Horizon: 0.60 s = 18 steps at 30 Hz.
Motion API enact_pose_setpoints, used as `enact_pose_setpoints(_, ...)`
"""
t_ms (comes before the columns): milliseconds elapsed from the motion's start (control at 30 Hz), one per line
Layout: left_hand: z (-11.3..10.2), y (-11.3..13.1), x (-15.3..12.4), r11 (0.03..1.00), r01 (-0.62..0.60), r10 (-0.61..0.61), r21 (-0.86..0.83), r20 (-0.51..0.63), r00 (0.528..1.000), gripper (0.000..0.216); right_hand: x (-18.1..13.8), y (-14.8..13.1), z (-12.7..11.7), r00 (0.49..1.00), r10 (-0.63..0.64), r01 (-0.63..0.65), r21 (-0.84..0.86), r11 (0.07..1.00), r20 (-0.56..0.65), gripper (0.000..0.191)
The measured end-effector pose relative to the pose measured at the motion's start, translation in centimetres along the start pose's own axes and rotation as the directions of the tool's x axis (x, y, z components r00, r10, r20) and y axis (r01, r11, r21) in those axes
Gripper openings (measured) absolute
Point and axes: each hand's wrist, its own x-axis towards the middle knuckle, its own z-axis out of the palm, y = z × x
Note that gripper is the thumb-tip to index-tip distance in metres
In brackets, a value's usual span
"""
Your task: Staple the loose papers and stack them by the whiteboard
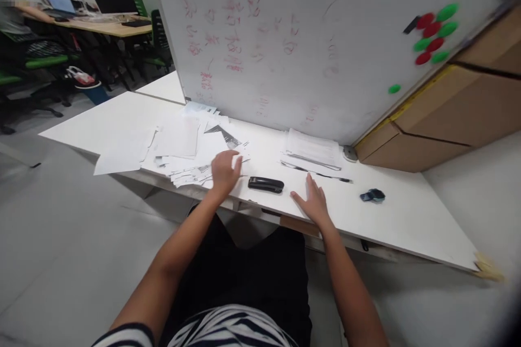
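Note:
My left hand (pixel 225 172) is over the right end of the loose papers (pixel 189 171), fingers partly curled and thumb apart, with nothing visible in it. Whether its fingertips touch the sheets I cannot tell. A black stapler (pixel 266 184) lies on the white desk between my hands. To the stapler's right my right hand (pixel 313 200) rests open at the desk's front, thumb spread, holding nothing. Just beyond its fingertips runs a thin dark strip (pixel 317 172), in front of a stack of white sheets (pixel 312 147).
A whiteboard (pixel 260 43) with red writing and round magnets stands behind the desk. Cardboard boxes (pixel 459 103) stand at the right. A dark blue watch-like object (pixel 372 195) lies on the desk's right part. Another person sits at a far desk (pixel 118 27), upper left.

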Motion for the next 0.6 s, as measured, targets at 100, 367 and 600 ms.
enact_pose_setpoints(100, -0.8, -4.0, 2.5, 0.986, 0.008, -0.051, 0.166, 0.260, 0.964, 0.039, 0.0, 0.1, 0.1, 1.000, -0.006, 0.006, 0.015, 1.000, -0.010, 0.095)
enact_pose_setpoints(367, 0.1, -7.6, 3.0, 0.955, 0.054, -0.157, 0.292, 0.345, 0.925, 0.050, 0.0, 0.4, 0.3, 0.998, 0.024, -0.017, 0.135, 0.991, -0.056, 0.094)
enact_pose_setpoints(600, 0.1, -7.7, 1.9, 0.972, 0.026, -0.079, 0.234, 0.221, 0.972, 0.034, 0.0, 0.2, 0.1, 0.998, 0.028, -0.019, 0.138, 0.990, -0.062, 0.091)
